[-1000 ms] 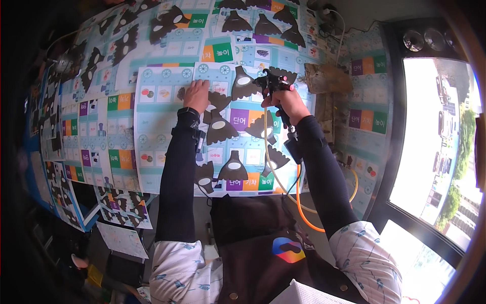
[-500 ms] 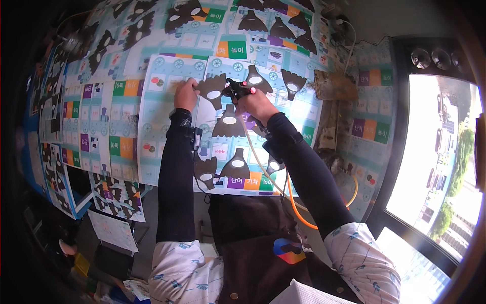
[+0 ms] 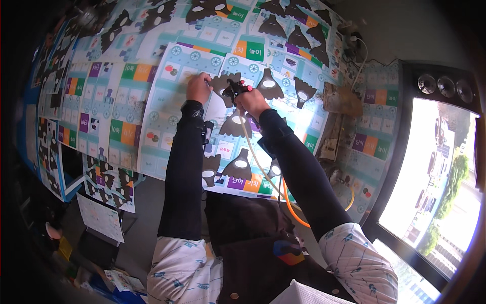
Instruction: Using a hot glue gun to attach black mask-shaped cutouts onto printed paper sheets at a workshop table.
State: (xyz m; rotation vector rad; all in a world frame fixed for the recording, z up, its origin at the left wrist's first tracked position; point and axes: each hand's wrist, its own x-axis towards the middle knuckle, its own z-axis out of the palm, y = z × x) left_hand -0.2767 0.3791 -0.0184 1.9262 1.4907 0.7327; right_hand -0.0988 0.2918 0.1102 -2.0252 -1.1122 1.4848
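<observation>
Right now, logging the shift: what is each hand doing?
Left hand: pressed on the printed sheet, holding nothing.
Right hand: closed on a black tool.

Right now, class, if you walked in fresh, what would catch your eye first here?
First, the two hands at the middle of the table: the left hand presses on a pale blue printed sheet, while the right hand grips a small black tool trailing an orange hose. Dark bell-shaped cutouts dot the sheets around them. A bright window glares at the right.

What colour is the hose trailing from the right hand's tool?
Orange hose, clearest in the head view, running below the right hand.
</observation>
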